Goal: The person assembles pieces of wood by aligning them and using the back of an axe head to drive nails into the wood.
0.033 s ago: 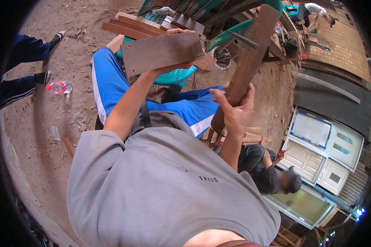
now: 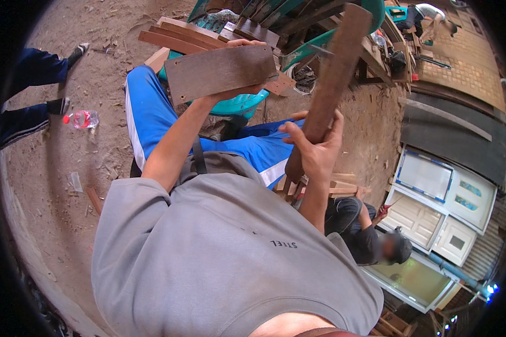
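Observation:
My left hand (image 2: 237, 93) grips a flat, dark brown wooden block (image 2: 222, 73) from behind. Small holes show near its corners; my fingertips curl over its far edge. To the right, my right hand (image 2: 321, 150) is wrapped around a long, dark brown wooden bar (image 2: 337, 70), which slants up and away from me. A thin grey piece (image 2: 321, 50) juts from the bar's left side near the far end; its kind is unclear. The two wooden pieces are apart, held above my lap.
Beyond my hands lie reddish-brown boards (image 2: 180, 38) and a green plastic chair (image 2: 239, 105). A plastic bottle (image 2: 84, 119) lies on the dirt floor near another person's legs (image 2: 34, 70). A person in dark clothes (image 2: 357, 230) crouches at right, near white door panels (image 2: 416, 216).
My right hand and the long wooden bar have shifted slightly left and toward me. The block in my left hand has stayed put.

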The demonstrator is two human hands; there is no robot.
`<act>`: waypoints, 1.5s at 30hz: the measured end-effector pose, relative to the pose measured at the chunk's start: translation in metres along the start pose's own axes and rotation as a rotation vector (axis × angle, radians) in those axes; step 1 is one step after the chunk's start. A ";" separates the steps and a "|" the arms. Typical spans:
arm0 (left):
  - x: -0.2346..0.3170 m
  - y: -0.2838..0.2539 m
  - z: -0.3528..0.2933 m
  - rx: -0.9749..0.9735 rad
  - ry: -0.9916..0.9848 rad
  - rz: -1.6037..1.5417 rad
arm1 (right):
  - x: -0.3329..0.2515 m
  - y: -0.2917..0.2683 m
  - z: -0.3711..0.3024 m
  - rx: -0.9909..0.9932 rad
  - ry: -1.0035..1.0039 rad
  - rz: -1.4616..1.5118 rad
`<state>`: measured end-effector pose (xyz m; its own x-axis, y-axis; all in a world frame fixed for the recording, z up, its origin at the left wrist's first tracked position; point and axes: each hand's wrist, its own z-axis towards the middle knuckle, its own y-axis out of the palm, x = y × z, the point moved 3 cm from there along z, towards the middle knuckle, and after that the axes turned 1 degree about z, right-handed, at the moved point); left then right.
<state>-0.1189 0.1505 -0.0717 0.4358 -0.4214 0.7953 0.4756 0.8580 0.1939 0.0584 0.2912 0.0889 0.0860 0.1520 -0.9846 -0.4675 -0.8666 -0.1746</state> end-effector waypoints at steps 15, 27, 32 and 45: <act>-0.010 0.008 -0.004 0.077 -0.017 -0.430 | 0.010 0.000 -0.012 -0.118 0.051 -0.657; -0.006 0.007 -0.003 0.060 -0.023 -0.260 | 0.007 -0.002 -0.014 -0.003 0.068 -0.575; -0.006 -0.002 0.001 0.014 0.066 0.070 | -0.032 0.006 -0.014 0.152 -0.105 -0.218; -0.001 0.007 0.003 0.019 0.042 0.006 | -0.044 0.002 -0.011 0.145 -0.084 -0.141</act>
<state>-0.1179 0.1578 -0.0696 0.4703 -0.4279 0.7719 0.4589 0.8656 0.2003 0.0629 0.2774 0.1317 0.0883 0.3112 -0.9462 -0.5785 -0.7573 -0.3030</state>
